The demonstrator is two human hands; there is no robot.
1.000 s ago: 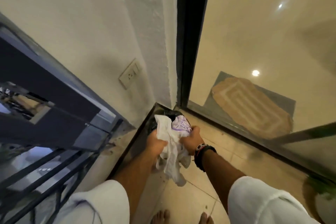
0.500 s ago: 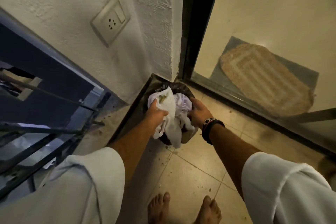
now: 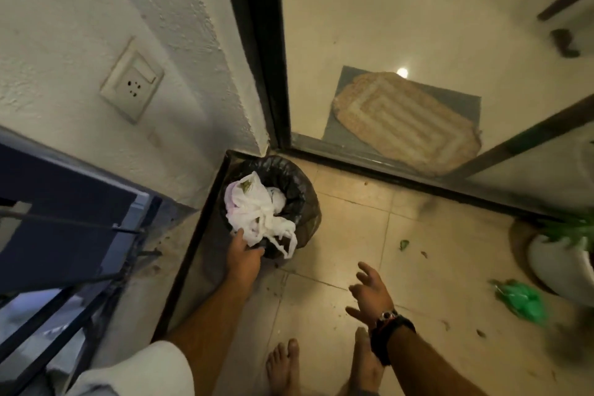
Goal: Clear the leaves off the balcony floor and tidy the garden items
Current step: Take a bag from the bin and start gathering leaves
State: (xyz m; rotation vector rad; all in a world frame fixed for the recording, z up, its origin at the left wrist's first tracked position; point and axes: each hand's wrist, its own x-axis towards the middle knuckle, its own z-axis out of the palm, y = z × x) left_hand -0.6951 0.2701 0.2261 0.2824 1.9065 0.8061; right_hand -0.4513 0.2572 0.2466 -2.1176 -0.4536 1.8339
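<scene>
The white bag [image 3: 257, 214] sits stuffed in the mouth of the black-lined bin [image 3: 299, 190], which stands in the corner where the wall meets the door frame. Bits of green leaf show near the bag's top edge. From the left hand [image 3: 242, 255] the bag lies directly ahead and just beyond the fingertips; its loose handles trail over the bin's near rim, toward the person. The left grip is at that near rim, fingers reaching forward to touch the bag's lower edge. Whether they pinch the plastic or only press it I cannot tell.

The right hand [image 3: 369, 294] is well behind and to the right of the bin, above the floor tiles, fingers spread and holding nothing.

A loose leaf [image 3: 404, 244] lies on the floor ahead and to the right of the right grip, and a green bag [image 3: 522, 299] lies farther right, beside the white pot [image 3: 556, 264]. The right hand is plainly the nearer one to both, so a reach for them likely falls to it.
</scene>
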